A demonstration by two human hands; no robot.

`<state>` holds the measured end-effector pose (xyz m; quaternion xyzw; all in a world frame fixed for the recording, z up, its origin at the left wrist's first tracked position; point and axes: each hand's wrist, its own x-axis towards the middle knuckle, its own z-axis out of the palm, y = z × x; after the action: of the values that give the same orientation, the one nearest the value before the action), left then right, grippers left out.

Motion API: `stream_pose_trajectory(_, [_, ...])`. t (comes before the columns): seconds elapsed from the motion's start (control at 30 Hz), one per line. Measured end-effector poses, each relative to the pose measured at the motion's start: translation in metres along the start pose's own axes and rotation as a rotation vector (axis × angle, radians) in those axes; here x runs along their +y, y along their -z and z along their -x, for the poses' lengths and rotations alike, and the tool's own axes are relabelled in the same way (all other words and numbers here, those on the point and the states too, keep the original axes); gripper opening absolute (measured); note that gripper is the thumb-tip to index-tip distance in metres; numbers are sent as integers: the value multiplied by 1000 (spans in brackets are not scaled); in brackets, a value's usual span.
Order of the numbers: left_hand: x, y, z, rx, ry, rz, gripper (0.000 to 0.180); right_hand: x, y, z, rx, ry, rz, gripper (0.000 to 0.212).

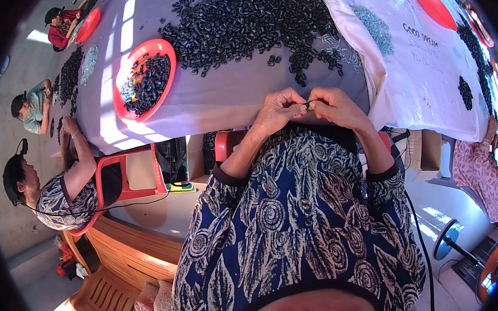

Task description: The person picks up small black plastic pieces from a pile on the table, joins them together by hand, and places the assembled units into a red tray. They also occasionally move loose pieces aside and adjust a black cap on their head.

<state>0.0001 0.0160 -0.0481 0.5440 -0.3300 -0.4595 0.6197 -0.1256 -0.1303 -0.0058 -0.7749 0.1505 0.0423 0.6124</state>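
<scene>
My left hand [280, 111] and my right hand [337, 108] meet at the table's near edge, just above my lap. Both are closed, fingertips pinched together on a small black piece [307, 104] that shows only as a dark speck between them. Beyond my hands spreads a wide heap of small black cylindrical pieces [246, 24] on the pale cloth [223, 100]. Small shiny silvery pins [342, 50] lie scattered at the heap's right end. To the left, a round red tray [170, 57] holds more of the black pieces.
A white printed cloth [421, 88] covers the right side, with silvery pins [372, 28] and a red tray [436, 7] on it. Seated people work along the left [63, 189] and right [484, 175]. A wooden bench [124, 254] and cardboard box [425, 150] stand below.
</scene>
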Motion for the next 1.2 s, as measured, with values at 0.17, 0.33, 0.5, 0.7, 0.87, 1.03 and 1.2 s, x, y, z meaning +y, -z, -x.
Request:
stream_pose_trajectory(0.17, [-4, 1, 0, -4, -4, -47, 2, 5, -7, -3, 124, 139, 164, 13])
stream_pose_trajectory(0.33, [-6, -10, -2, 132, -21, -91, 2, 2, -19, 1, 313, 262, 374, 12])
stream_pose_trajectory(0.5, [0, -20, 1, 230, -34, 61, 2, -5, -30, 6, 372, 282, 554, 17])
stream_pose_trajectory(0.7, [1, -21, 2, 251, -4, 166, 2, -1, -46, 5, 465, 264, 713, 25])
stream_pose_trajectory(0.87, [1, -18, 2, 286, 60, 146, 3, 9, -57, -2, 611, 369, 902, 24])
stream_pose_trajectory(1.03, [-2, -16, 1, 266, 60, 149, 3, 12, -59, -2, 683, 463, 1004, 20])
stream_pose_trajectory(1.2, [-8, -18, -1, 278, 36, 139, 5, 11, -59, -2, 682, 457, 1010, 19])
